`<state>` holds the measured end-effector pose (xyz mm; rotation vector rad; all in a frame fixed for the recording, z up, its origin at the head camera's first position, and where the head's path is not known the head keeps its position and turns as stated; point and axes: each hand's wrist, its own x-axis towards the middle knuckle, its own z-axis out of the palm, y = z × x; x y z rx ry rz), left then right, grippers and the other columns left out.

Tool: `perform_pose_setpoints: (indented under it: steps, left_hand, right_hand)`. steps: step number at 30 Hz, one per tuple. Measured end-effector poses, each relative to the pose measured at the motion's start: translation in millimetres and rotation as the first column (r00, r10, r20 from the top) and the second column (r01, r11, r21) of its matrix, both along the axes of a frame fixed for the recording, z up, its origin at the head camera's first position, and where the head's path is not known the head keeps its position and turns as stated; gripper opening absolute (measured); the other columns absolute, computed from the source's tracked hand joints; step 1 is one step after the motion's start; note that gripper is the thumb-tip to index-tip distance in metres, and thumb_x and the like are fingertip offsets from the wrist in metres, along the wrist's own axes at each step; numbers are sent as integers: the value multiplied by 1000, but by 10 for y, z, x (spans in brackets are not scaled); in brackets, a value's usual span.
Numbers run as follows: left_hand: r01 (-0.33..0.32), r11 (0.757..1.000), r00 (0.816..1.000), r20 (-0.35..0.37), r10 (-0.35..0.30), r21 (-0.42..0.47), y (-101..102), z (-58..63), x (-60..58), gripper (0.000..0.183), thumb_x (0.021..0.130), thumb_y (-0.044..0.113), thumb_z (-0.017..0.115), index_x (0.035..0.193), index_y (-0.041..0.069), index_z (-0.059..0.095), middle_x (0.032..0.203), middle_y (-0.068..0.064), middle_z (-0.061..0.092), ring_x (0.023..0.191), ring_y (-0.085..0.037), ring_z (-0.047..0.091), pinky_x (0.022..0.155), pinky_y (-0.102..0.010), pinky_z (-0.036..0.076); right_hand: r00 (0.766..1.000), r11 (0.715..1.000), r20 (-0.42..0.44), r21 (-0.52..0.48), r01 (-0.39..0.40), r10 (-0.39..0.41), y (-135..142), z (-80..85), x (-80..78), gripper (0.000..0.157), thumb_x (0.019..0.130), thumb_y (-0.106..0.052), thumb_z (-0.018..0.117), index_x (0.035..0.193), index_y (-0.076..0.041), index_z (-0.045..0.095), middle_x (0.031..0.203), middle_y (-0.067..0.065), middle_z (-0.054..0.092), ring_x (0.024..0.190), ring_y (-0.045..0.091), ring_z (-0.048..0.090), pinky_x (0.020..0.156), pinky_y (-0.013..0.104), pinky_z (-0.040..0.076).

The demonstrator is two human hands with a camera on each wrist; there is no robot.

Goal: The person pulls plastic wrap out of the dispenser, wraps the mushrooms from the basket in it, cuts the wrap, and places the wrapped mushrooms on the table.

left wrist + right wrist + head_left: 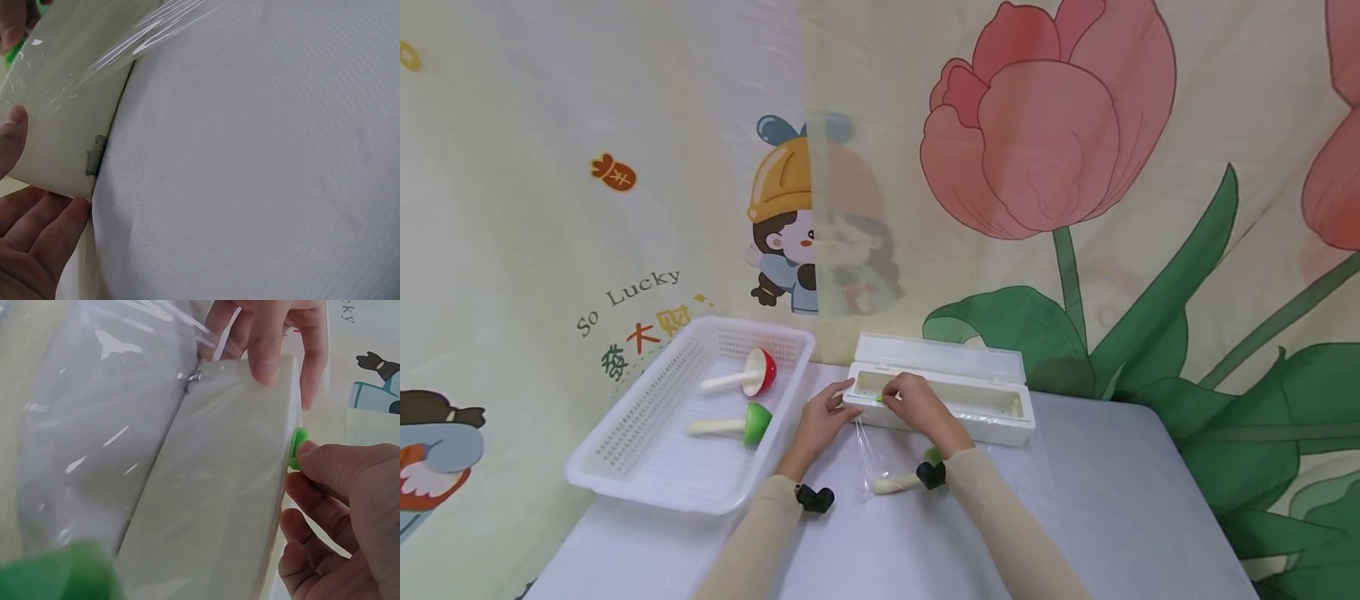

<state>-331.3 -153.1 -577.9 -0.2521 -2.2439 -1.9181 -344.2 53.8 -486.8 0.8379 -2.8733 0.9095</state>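
A white cling film dispenser stands on the table with its lid raised at the back. My left hand grips its left end, thumb on the front wall and other fingers around the corner. Near that end, my right hand pinches the small green slide cutter on the front rim. Clear cling film drapes from this rim down over the front. Below my right wrist lies a toy mushroom with a pale stem; its green cap is partly hidden by the wrist camera.
On the left, a white perforated basket holds a red-capped toy mushroom and a green-capped one. A white cloth covers the table. Behind it hangs a printed curtain with tulips and cartoon figures.
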Motion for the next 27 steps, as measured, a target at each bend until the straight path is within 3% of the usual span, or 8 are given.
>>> perform_pose_setpoints:
  steps: [10, 16, 27]
  left_hand:
    - [34, 999, 998, 45, -34, 16, 74, 3, -2, 56, 87, 0, 79, 140, 7, 62, 131, -30, 65, 109, -39, 72, 82, -30, 61]
    - [8, 1000, 1000, 29, -8, 13, 59, 27, 4, 56, 86, -3, 79, 139, 6, 62, 128, -30, 66, 109, -40, 72, 81, -30, 61]
    - [9, 1000, 998, 68, -9, 5, -18, 16, 7, 57, 87, 0, 79, 141, 9, 61, 136, -27, 64, 116, -38, 69, 84, -29, 61]
  right_hand:
    - [1000, 998, -8, 52, 22, -21, 268, 0, 27, 8, 94, -6, 72, 98, -2, 78, 96, 9, 73, 93, 22, 67, 87, 39, 57]
    - [1000, 999, 10, 41, 22, -22, 455, 15, 31, 9, 95, -6, 71, 99, -2, 78, 97, 9, 72, 93, 21, 66, 85, 37, 57]
    - [999, 993, 10, 112, 42, -43, 872, 40, 39, 9, 96, -9, 72, 99, -4, 79, 97, 6, 74, 94, 19, 67, 86, 38, 56]
